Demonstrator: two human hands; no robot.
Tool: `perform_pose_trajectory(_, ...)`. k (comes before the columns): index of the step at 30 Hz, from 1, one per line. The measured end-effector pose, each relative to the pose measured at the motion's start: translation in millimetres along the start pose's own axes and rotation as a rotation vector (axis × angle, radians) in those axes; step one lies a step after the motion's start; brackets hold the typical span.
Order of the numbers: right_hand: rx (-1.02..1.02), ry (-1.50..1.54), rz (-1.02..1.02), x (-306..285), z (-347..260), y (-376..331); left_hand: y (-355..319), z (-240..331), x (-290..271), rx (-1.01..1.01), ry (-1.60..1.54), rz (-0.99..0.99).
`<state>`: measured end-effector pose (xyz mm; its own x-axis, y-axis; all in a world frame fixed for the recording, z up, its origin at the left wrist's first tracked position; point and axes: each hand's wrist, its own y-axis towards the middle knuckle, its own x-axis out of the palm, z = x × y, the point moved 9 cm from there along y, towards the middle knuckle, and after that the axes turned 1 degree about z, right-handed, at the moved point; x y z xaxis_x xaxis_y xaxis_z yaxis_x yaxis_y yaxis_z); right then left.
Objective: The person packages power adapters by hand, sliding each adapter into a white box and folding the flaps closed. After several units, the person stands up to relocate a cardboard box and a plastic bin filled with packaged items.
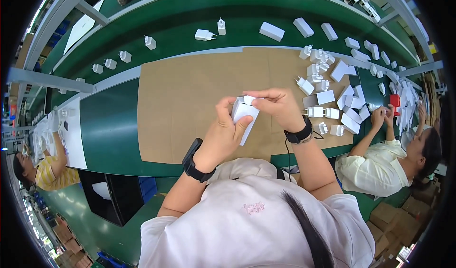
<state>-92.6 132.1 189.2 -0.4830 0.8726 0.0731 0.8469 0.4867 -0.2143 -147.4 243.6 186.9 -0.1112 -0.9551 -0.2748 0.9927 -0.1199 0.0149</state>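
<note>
At frame centre, left hand [227,131] grips small white carton [244,114]; right hand [279,105] pinches white charger [249,99] at its mouth; insertion step, needs alignment

Bright, even light; sharp centre, rim strongly bent.

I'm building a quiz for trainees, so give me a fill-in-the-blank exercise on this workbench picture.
1. The left hand holds a small white ____.
2. The right hand pinches a white charger over a sheet of brown ____.
3. Each wrist wears a ____ band.

Missing words: box; cardboard; black
</note>
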Motion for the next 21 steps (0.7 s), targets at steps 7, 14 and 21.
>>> perform_pose_trajectory(7,-0.121,0.027,-0.077,14.9,14.0,2.5,7.0,-18.0,-5.7,-0.118,-0.024,0.022)
perform_pose_trajectory(14,0.289,0.010,0.145,-72.6,88.5,131.3,1.5,-109.5,-48.6,-0.155,0.330,0.184)
perform_pose_trajectory(21,-0.408,-0.889,0.915,-196.0,32.0,224.9,-63.4,-172.1,-107.4,-0.481,0.158,0.390)
